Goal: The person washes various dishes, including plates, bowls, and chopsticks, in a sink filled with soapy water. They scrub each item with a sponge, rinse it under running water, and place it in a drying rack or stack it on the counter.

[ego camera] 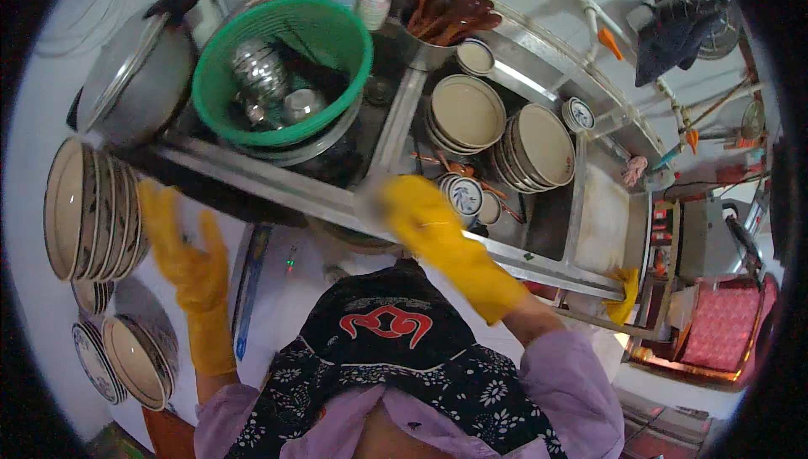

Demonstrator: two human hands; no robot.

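Observation:
My left hand point(186, 257), in a yellow rubber glove, has its fingers apart beside a stack of beige bowls point(66, 210) at the left. My right hand point(420, 213), also gloved in yellow, is closed on a blurred greyish thing point(375, 203) over the front edge of the metal sink; what it is I cannot tell. Behind it, stacked beige plates point(468, 112) and another stack point(546, 145) stand in the sink compartment, with small blue-and-white dishes point(466, 196) nearer me. A green plastic basket point(360, 74) holds shiny metal ware.
A large lidded metal pot point(139, 80) stands at the left. Brown spoons point(442, 11) fill a metal container behind the sink, near two pump bottles point(376, 1). More bowls point(136, 361) are stacked at lower left. A yellow cloth or glove point(625, 298) hangs over the right front edge.

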